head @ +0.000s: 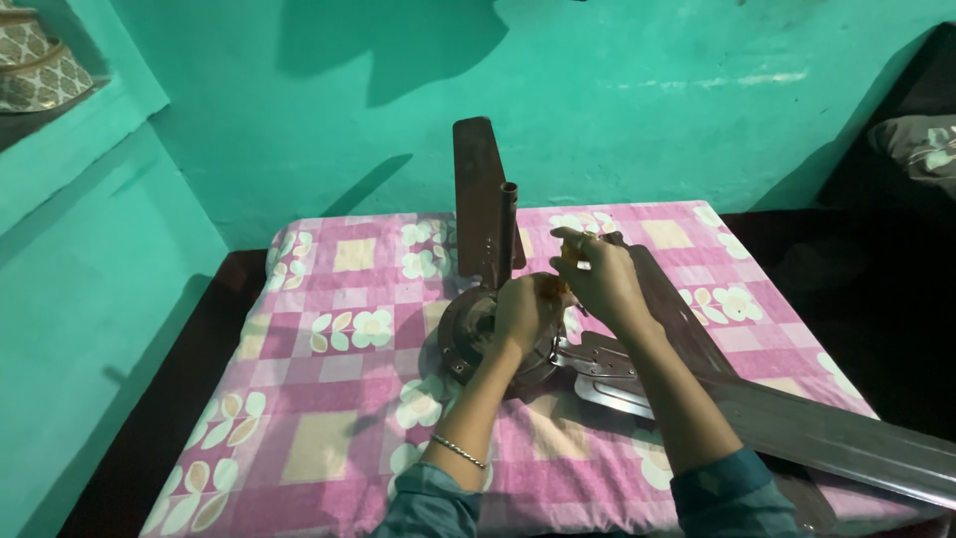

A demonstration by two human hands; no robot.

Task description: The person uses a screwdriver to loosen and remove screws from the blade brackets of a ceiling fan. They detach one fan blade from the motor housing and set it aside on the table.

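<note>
Bedspread [329,389], pink checks with flowers, lay under a brown ceiling fan motor [476,334] near its middle, rod [508,234] upright, one blade [483,199] standing behind it, grey blades [817,428] running off right. My left hand [525,311] curled over the rusty, round housing, and I judged it should press firm so the motor didn't turn. My right hand [597,279] pinched something small and orange just beside the rod; kind unclear.

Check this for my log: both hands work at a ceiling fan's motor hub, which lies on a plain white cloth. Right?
Not quite. The cloth is a pink checked one with flower prints, not plain white, as the head view shows. The rest holds: left hand and right hand are at the fan's motor hub.
</note>
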